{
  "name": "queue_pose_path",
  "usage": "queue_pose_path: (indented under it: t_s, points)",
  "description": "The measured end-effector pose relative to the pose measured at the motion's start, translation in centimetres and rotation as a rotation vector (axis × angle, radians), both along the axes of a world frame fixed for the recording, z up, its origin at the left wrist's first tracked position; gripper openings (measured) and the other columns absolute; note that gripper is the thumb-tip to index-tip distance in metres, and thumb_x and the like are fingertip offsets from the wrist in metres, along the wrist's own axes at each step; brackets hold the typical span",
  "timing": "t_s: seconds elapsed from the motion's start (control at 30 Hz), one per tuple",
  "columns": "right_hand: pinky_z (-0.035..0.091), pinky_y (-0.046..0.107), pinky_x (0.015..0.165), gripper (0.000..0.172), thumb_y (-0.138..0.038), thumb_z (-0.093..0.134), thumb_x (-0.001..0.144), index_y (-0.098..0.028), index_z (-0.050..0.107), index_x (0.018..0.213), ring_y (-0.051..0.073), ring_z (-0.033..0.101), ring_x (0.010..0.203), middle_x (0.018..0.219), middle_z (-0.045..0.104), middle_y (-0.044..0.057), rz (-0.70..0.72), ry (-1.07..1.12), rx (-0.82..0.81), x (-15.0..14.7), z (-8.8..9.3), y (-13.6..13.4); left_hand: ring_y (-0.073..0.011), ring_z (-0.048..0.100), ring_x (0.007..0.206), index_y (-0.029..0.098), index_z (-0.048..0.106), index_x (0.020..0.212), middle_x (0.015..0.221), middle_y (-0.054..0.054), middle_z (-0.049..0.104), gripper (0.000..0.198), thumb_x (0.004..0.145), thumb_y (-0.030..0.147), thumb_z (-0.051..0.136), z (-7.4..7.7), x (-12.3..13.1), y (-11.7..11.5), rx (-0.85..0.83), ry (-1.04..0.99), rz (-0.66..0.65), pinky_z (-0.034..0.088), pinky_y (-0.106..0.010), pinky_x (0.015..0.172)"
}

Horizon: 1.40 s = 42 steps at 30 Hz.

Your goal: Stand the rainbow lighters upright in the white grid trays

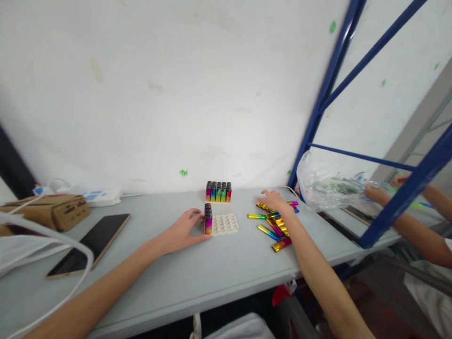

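My left hand (pixel 181 231) rests at the left end of a white tray (pixel 226 224) with rows of round holes. Its thumb lies at the tray's near corner and its fingers curl behind, gripping that end. A row of colourful lighters (pixel 208 221) with black tops stands upright in the tray's leftmost holes. To the right, my right hand (pixel 275 201) hovers over or touches the far side of a loose pile of shiny lighters (pixel 273 223). Its fingers are apart, with nothing visible in them. Behind the tray, a second block of upright lighters (pixel 219 192) stands near the wall.
A phone or tablet (pixel 93 242) and a cardboard box (pixel 52 212) lie at the left, with a white cable (pixel 83 252) in front. Blue metal posts (pixel 406 197) rise at the right. Past them, another person's hands (pixel 377 193) are beside a clear plastic bag (pixel 318 186).
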State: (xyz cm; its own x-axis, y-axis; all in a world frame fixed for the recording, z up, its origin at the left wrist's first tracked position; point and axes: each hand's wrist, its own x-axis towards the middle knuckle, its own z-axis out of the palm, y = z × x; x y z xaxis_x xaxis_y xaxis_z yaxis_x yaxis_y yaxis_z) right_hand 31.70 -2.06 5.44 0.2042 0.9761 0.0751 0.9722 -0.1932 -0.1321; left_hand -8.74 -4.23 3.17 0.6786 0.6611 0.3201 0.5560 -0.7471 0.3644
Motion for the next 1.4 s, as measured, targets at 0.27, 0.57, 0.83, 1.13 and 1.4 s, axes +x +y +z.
queue_pose_path:
  t_s: [0.27, 0.57, 0.83, 1.13, 1.4]
  points:
    - [0.046, 0.051, 0.102, 0.078, -0.061, 0.073, 0.085, -0.022, 0.052, 0.149, 0.039, 0.06, 0.124, 0.136, 0.06, 0.022, 0.127, 0.078, 0.016, -1.4, -0.7, 1.0, -0.0334, 0.061, 0.124, 0.02, 0.064, 0.127, 0.135, -0.014, 0.06, 0.067, 0.085, 0.073, 0.064, 0.2, -0.5, 0.0, 0.035, 0.022, 0.023, 0.048, -0.045, 0.113]
    - [0.057, 0.037, 0.087, 0.059, -0.019, 0.067, 0.083, -0.022, 0.057, 0.142, 0.013, 0.065, 0.075, 0.135, 0.054, 0.014, 0.59, 0.574, 0.327, -3.9, -1.4, 1.7, -0.0333, 0.061, 0.124, 0.018, 0.064, 0.125, 0.133, -0.014, 0.061, 0.069, 0.085, 0.073, 0.063, 0.2, -0.3, -0.1, 0.0, 0.038, 0.034, 0.046, -0.044, 0.114]
    - [0.054, 0.035, 0.08, 0.052, -0.048, 0.084, 0.071, -0.017, 0.072, 0.111, 0.019, 0.067, 0.08, 0.101, 0.073, 0.006, 0.498, 1.078, 0.304, -7.7, -0.5, 0.6, -0.0319, 0.061, 0.125, 0.016, 0.063, 0.128, 0.134, -0.015, 0.061, 0.068, 0.083, 0.067, 0.069, 0.4, -0.4, -0.6, -0.009, 0.029, 0.045, 0.045, -0.04, 0.114]
    - [0.037, 0.024, 0.051, 0.044, -0.069, 0.053, 0.093, -0.026, 0.052, 0.103, 0.011, 0.038, 0.05, 0.063, 0.047, -0.008, 0.612, 1.126, 0.082, -12.0, 0.1, -2.3, -0.0324, 0.057, 0.128, 0.017, 0.065, 0.127, 0.138, -0.015, 0.056, 0.076, 0.077, 0.075, 0.071, -1.1, 0.3, 0.3, -0.019, -0.054, 0.062, 0.043, -0.041, 0.115]
    - [0.022, 0.029, 0.056, 0.053, -0.06, 0.043, 0.095, -0.023, 0.038, 0.059, 0.012, 0.035, 0.055, 0.053, 0.035, -0.004, 0.536, 0.481, 0.474, -14.1, 0.3, -3.7, -0.0332, 0.053, 0.135, 0.02, 0.068, 0.133, 0.142, -0.014, 0.057, 0.071, 0.082, 0.069, 0.073, -0.5, -0.7, 0.9, -0.101, -0.011, -0.034, 0.038, -0.042, 0.119]
